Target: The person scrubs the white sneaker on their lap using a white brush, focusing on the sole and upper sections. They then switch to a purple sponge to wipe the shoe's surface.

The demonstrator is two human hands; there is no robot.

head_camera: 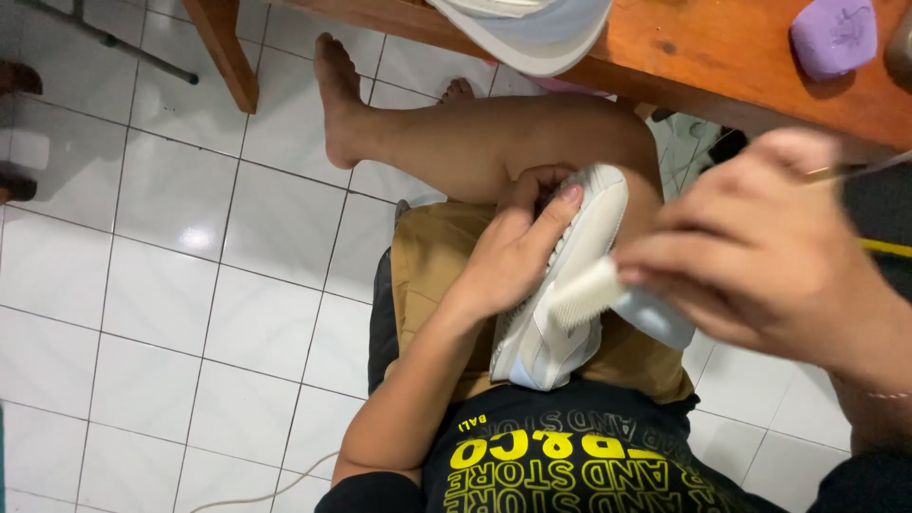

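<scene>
White glazed floor tiles (pixel 171 237) with dark grout lines form the background beneath a seated person. Centre: a white and pale-blue low-top sneaker (pixel 556 294) of smooth synthetic upper lies on its side across the lap, on tan fabric shorts (pixel 427 256), sole edge turned toward the knee. Left hand (pixel 518 252) grips the sneaker, fingers curled close together over its upper. Right hand (pixel 760 256) pinches the pale-blue plastic handle of a white-bristled brush (pixel 594 294), bristles touching the sneaker's side. Judged from its mostly clean surface, brushing appears well under way; the hidden far side cannot be assessed. Above: an orange-stained wooden table (pixel 722 66) bearing a second white sneaker (pixel 532 28) and a purple soap-like block (pixel 834 33)
</scene>
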